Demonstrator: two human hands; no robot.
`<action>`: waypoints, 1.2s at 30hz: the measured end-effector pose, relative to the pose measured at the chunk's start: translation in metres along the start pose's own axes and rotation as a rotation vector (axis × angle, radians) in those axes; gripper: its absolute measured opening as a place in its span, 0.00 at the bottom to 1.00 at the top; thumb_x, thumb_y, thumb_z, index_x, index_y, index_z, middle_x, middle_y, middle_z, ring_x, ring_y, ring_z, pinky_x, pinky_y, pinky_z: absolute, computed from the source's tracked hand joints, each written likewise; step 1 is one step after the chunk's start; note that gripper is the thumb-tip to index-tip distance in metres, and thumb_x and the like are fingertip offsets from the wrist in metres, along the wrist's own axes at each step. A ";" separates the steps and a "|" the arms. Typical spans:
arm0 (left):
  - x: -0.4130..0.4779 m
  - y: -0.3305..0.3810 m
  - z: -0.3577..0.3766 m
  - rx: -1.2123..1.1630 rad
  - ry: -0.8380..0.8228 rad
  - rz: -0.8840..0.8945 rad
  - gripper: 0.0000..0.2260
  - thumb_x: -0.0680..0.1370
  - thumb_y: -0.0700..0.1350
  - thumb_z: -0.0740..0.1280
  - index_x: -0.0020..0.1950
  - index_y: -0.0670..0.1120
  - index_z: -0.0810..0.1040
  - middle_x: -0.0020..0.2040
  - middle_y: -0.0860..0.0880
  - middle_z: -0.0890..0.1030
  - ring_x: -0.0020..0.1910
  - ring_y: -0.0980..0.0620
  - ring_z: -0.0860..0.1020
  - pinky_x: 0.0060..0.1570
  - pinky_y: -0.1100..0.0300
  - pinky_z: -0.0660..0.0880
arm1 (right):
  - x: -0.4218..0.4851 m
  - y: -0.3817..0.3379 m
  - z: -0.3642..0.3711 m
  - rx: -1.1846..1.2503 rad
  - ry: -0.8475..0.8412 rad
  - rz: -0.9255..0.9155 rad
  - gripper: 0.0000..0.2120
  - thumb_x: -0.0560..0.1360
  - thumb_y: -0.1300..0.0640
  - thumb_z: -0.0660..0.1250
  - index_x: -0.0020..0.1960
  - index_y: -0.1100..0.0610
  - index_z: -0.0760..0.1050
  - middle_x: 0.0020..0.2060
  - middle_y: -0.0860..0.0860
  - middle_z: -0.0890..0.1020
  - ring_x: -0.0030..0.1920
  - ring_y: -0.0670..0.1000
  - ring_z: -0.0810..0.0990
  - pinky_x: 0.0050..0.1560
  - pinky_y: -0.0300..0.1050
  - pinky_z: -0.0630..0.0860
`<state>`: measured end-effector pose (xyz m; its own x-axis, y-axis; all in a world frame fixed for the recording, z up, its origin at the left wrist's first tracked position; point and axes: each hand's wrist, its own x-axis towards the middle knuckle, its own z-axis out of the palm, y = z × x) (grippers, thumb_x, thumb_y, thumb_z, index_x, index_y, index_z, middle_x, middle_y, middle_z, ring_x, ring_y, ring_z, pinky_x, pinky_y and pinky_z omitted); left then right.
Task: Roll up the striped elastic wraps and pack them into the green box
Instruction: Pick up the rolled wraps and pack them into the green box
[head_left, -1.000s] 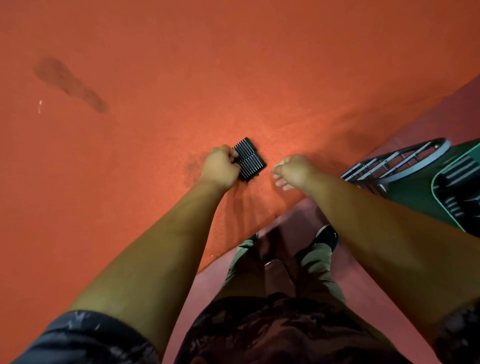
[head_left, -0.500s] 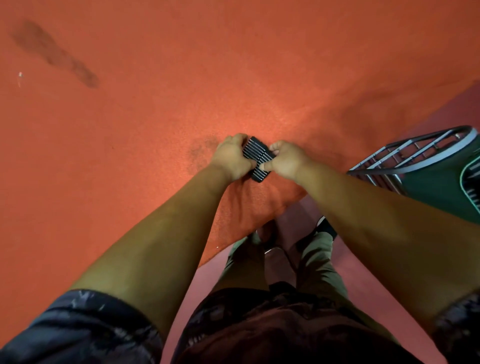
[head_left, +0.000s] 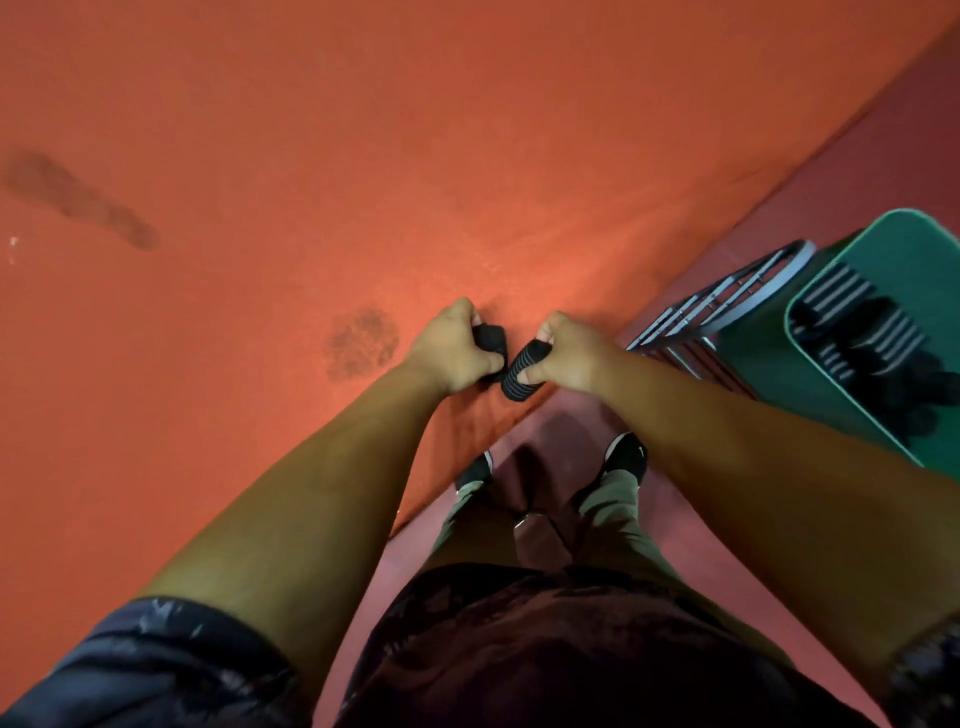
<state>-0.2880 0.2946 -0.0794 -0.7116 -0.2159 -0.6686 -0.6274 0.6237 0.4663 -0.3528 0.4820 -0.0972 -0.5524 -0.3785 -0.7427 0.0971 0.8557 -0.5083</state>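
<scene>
Above the near edge of the orange table (head_left: 467, 156), both hands hold a black wrap with thin grey stripes (head_left: 517, 371). My left hand (head_left: 452, 351) grips its plain black end. My right hand (head_left: 566, 353) curls round the striped rolled part, which sticks out below my fingers. The green box (head_left: 779, 379) stands open at the right, below table level. Several striped wraps (head_left: 862, 332) lie inside it, some rolled, some loose.
A grey metal wire rack (head_left: 727, 296) stands between the table edge and the green box. Dark stains mark the orange cloth at left and beside my left hand. My legs and shoes are on the reddish floor below.
My right hand has come across and taken hold of the wrap. The flat wrap is now curled between both hands and sits closer to the table edge.
</scene>
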 end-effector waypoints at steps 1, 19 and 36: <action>0.001 0.013 0.003 0.014 -0.002 0.021 0.22 0.71 0.45 0.79 0.57 0.44 0.71 0.52 0.45 0.79 0.49 0.42 0.78 0.42 0.54 0.68 | -0.006 0.009 -0.011 0.006 0.021 0.007 0.26 0.71 0.52 0.84 0.61 0.54 0.74 0.53 0.49 0.81 0.54 0.52 0.80 0.47 0.44 0.72; 0.007 0.313 0.129 0.279 -0.148 0.609 0.13 0.72 0.44 0.77 0.53 0.49 0.78 0.54 0.45 0.78 0.52 0.45 0.77 0.46 0.59 0.66 | -0.166 0.230 -0.179 0.555 0.497 0.230 0.12 0.79 0.53 0.74 0.61 0.49 0.79 0.52 0.54 0.85 0.45 0.55 0.86 0.52 0.55 0.84; 0.056 0.352 0.249 0.613 -0.278 0.548 0.20 0.75 0.42 0.77 0.67 0.45 0.80 0.64 0.38 0.77 0.59 0.37 0.81 0.62 0.58 0.72 | -0.125 0.335 -0.186 0.352 0.351 0.350 0.23 0.75 0.56 0.79 0.69 0.54 0.80 0.64 0.57 0.84 0.64 0.57 0.82 0.64 0.47 0.78</action>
<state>-0.4706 0.6892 -0.0969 -0.7101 0.3749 -0.5960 0.1193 0.8983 0.4229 -0.4055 0.8815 -0.0935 -0.6724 0.0942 -0.7342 0.5570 0.7176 -0.4181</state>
